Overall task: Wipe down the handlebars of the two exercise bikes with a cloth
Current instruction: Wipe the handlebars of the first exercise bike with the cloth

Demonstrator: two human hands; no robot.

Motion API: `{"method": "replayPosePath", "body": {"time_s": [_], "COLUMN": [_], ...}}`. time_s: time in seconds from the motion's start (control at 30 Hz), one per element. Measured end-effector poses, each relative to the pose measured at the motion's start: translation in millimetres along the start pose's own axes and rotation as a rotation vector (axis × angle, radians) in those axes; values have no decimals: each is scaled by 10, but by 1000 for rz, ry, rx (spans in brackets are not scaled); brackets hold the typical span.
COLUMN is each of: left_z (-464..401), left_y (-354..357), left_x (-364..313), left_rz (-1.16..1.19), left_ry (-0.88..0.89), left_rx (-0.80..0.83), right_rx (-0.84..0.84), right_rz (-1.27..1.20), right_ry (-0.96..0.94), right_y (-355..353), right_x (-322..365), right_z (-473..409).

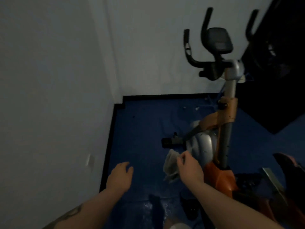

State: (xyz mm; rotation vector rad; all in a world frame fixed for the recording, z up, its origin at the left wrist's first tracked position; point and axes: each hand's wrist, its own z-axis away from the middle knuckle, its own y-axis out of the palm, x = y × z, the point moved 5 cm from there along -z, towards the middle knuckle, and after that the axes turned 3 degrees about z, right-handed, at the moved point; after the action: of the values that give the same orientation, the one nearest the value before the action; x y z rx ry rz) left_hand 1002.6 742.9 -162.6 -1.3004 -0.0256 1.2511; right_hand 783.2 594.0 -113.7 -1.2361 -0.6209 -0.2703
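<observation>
**Cloth in hand, bars still out of reach**

The right hand (189, 167) holds the cloth (170, 166) low, near the bike's silver flywheel housing, fingers (182, 157) pinched on its top edge so the rest hangs loose and crumpled. The left hand (121, 175) hovers free over the blue floor (140, 129), fingers relaxed and slightly spread, holding nothing.

The handlebars (196, 52) of the bike (229, 90) stand far and high on the right, well apart from both hands. They are black, curved, with upright ends either side of the console (219, 40). A second pair of bar ends (251, 22) shows further right against something dark; it is blurred, and I cannot tell whether it belongs to the other bike.

To do this step well, I would say the cloth wants bunching into the palm first, since a dangling corner wipes poorly. Then lift it to the near left grip, wrap it round the bar and draw along the curve from tip to stem. The free hand could steady the post. The room is dim, so working by feel along each bend seems wise.
</observation>
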Motion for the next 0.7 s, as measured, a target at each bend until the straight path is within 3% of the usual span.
{"method": "replayPosePath", "body": {"time_s": [0.37, 0.7], "left_z": [-1157, -2047], "left_y": [-107, -244], "left_x": [-2023, -4145], "left_rz": [128, 473], "left_ry": [405, 663], "left_rx": [41, -19], "right_rx": [-352, -667], "right_rz": [-379, -774], "right_ry": [89, -112], "right_y": [-1017, -2433], "right_x": [31, 393], "right_z": [-1307, -2490]}}
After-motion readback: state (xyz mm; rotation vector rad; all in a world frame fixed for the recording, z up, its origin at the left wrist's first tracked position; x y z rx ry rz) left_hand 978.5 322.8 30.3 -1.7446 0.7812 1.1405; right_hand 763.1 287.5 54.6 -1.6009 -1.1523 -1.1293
